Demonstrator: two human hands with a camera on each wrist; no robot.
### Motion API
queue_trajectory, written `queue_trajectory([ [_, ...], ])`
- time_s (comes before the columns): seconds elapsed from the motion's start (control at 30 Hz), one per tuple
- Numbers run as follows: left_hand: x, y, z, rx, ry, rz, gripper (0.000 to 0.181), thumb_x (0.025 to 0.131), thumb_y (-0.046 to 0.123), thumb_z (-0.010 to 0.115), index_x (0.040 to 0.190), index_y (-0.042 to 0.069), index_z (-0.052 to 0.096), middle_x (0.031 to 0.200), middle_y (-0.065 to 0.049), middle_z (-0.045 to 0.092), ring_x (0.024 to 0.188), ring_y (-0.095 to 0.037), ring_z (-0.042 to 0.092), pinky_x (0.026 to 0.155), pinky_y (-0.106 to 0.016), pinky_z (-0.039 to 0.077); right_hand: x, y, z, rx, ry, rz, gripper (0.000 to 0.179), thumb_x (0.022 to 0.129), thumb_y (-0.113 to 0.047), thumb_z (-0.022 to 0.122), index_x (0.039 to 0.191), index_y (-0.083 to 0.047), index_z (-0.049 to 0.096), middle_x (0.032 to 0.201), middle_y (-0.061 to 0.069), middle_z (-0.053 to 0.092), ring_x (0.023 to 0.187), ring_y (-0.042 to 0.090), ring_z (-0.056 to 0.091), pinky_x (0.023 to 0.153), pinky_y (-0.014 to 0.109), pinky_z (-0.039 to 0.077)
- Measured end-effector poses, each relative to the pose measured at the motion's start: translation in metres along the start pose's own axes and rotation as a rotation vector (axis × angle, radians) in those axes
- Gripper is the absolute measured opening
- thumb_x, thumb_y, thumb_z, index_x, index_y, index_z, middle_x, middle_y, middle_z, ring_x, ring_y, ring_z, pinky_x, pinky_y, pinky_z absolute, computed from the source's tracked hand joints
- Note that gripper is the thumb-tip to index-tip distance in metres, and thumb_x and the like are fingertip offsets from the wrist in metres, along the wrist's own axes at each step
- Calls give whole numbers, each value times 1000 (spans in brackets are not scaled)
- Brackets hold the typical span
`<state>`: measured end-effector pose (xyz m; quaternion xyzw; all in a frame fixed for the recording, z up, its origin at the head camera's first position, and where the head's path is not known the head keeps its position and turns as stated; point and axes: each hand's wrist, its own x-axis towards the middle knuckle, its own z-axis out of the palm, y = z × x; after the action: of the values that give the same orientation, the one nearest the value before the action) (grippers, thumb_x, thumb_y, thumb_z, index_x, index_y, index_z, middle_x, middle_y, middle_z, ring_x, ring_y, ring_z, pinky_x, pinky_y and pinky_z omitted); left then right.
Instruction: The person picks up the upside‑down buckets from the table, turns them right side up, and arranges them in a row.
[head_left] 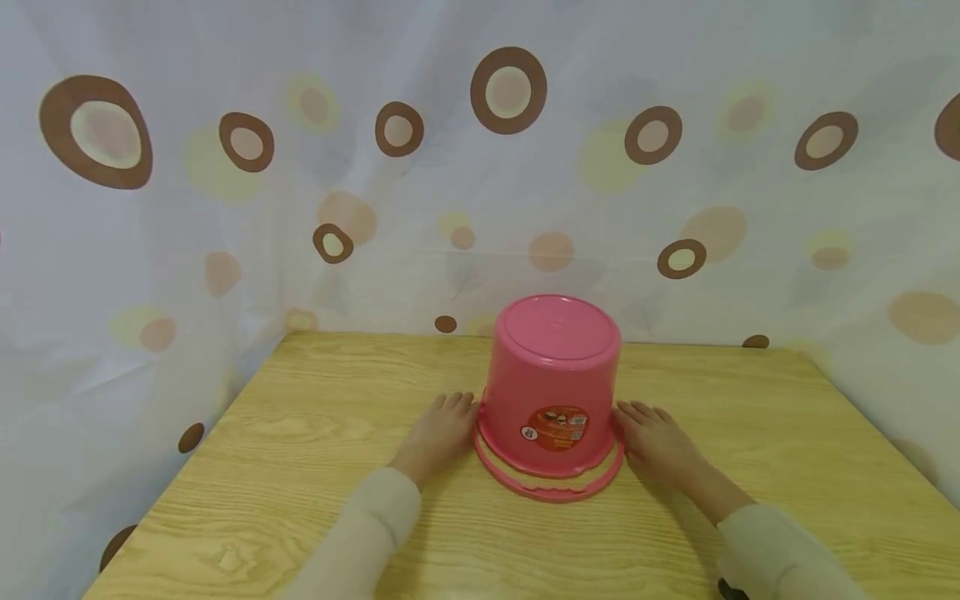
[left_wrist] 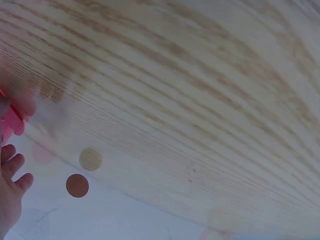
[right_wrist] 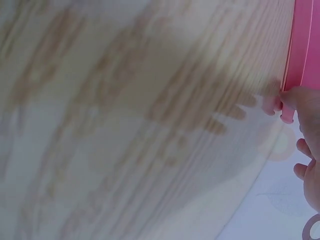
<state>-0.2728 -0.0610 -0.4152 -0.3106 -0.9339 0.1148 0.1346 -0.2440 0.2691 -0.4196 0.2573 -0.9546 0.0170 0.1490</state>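
Note:
A pink bucket (head_left: 551,392) stands upside down on the wooden table, its base facing up and an orange-red label on its near side. Its pink handle (head_left: 555,493) lies on the tabletop, curving round the front of the rim. At the bucket's left side is my left hand (head_left: 442,433), fingertips right at the rim and pointing away. Opposite, my right hand (head_left: 660,446) touches the lower right side. Loosely spread fingers (left_wrist: 13,162) show beside the pink edge in the left wrist view. In the right wrist view, one digit rests against the bucket's rim (right_wrist: 299,50), other fingers apart from it.
The wood-grain table (head_left: 300,417) extends on both sides of the bucket. A white curtain (head_left: 585,200) with brown and pastel circles hangs behind it and along both sides. A small dark object (head_left: 731,590) shows by the right sleeve.

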Motion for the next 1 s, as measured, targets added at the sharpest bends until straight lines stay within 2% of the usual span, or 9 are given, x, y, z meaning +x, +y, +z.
queue_trajectory([
  [0.2, 3, 3, 1, 64, -52, 3, 45, 93, 33, 52, 131, 10, 52, 133, -6, 53, 122, -21, 49, 103, -36, 42, -1, 1, 2, -17, -3, -22, 42, 82, -10, 65, 119, 8, 56, 123, 24, 58, 114, 43, 53, 92, 60, 42],
  [0.33, 2, 4, 2, 88, -49, 15, 42, 93, 32, 52, 130, 11, 53, 132, -3, 54, 121, -19, 51, 102, -35, 42, -2, 1, 1, -15, -28, -22, 40, 85, -11, 64, 121, 6, 56, 125, 22, 57, 115, 43, 53, 91, 61, 42],
  [0.57, -1, 4, 2, 87, -29, 24, 36, 93, 27, 53, 126, 13, 56, 128, -1, 56, 116, -18, 54, 98, -34, 45, -4, 1, 0, -2, -28, -26, 38, 87, -12, 61, 121, 4, 57, 126, 19, 57, 114, 43, 54, 89, 62, 43],
  [1.0, -3, 1, 2, 83, -88, 33, 41, 94, 30, 50, 132, 15, 52, 135, 0, 53, 120, -17, 52, 101, -35, 44, -8, 8, 2, 59, -34, -34, 44, 86, -17, 63, 125, 2, 54, 131, 20, 54, 115, 46, 52, 89, 65, 41],
])
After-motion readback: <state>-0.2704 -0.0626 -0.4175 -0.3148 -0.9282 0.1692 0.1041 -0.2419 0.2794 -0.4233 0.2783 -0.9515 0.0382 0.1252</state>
